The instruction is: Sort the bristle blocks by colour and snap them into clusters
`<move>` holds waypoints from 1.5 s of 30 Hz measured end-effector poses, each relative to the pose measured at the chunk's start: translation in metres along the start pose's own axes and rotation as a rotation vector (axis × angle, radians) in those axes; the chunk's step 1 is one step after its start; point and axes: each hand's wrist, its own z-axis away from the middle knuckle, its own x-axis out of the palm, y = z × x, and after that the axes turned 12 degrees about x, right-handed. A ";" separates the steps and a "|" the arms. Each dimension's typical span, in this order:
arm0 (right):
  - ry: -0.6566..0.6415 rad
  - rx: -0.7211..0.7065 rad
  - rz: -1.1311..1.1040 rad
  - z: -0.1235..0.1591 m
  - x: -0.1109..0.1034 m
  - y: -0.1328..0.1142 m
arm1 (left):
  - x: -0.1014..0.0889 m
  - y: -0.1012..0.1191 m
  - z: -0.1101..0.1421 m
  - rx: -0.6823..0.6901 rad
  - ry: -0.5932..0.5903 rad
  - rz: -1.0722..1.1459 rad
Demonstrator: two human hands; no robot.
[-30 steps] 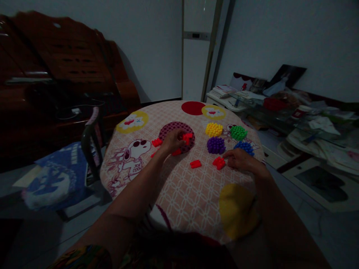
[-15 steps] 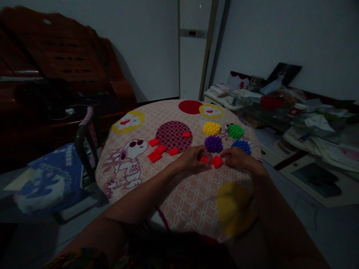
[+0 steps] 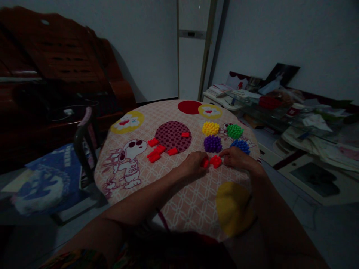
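My left hand (image 3: pixel 194 164) is closed on a small red block (image 3: pixel 205 163) at the table's middle right. Right beside it, my right hand (image 3: pixel 235 158) pinches a red cluster of joined blocks (image 3: pixel 215 161); block and cluster touch between my hands. Loose red blocks (image 3: pixel 155 155) lie to the left, near a dark dotted circle on the cloth, and one red block (image 3: pixel 185 134) lies on that circle. Behind my hands sit finished bumpy clusters: purple (image 3: pixel 212 143), yellow (image 3: pixel 210 128), green (image 3: pixel 235 131) and blue (image 3: pixel 240 145).
The round table (image 3: pixel 179 194) wears a cartoon-dog cloth. A dark chair (image 3: pixel 85 144) stands at its left edge, with a blue cloth beyond. A wooden sofa fills the left. A cluttered low glass table (image 3: pixel 280 108) stands to the right.
My left hand left the far red blocks by the dotted circle and came to my right hand, taking up a red block and pressing it against the red cluster.
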 end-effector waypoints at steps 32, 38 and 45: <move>-0.149 0.047 -0.292 -0.009 0.014 0.009 | 0.030 0.005 -0.011 0.123 0.069 0.080; -0.125 0.070 -0.291 -0.006 0.009 0.013 | 0.012 -0.003 -0.008 0.145 0.142 0.044; -0.125 0.123 -0.341 -0.006 0.007 0.017 | -0.078 -0.055 0.009 -0.175 0.128 -0.298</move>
